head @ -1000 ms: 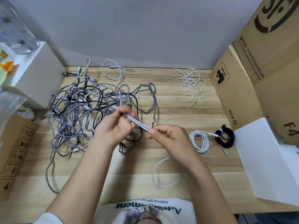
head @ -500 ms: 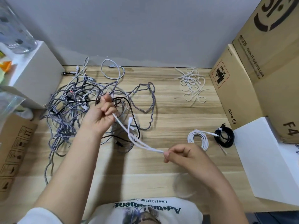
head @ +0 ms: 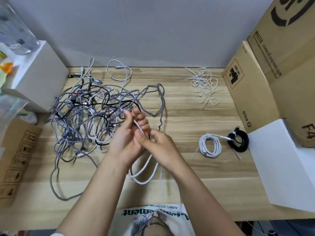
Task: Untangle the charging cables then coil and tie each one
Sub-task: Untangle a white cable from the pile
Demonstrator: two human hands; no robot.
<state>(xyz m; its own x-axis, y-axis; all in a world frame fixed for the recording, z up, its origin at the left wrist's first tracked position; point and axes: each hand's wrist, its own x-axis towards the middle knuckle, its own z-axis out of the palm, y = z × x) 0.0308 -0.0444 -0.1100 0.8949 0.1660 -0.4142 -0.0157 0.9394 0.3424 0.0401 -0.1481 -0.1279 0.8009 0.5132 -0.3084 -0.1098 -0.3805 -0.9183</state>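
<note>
Lying across the whole view is a wooden table (head: 187, 120), and on its right edge stand the biggest things: stacked cardboard boxes (head: 279, 68) with printed marks, all closed, so what is inside them cannot be seen. In front of them rests a white box (head: 281, 160), also closed. On the left side stands a white block (head: 40, 74) with a clear plastic container (head: 15, 31) on top; its content is too blurred to name. Below it a flat piece of cardboard (head: 17, 159) leans at the table edge.

The tangle of cables (head: 88, 116), grey braided, black and white ones mixed together, covers the left half of the table. Both hands meet just right of this tangle, touching each other. The left hand (head: 126, 138) has its fingers curled round a white cable (head: 144, 169), and the right hand (head: 156, 145) pinches the same cable near the left fingers; loops of this cable hang down under the hands to the table.

Near the white box lie two finished ones: a white coil (head: 211, 145) and, just beside it, a black coil (head: 238, 142), each tied. A small heap of white ties (head: 204, 86) lies at the far side, well apart from the hands
</note>
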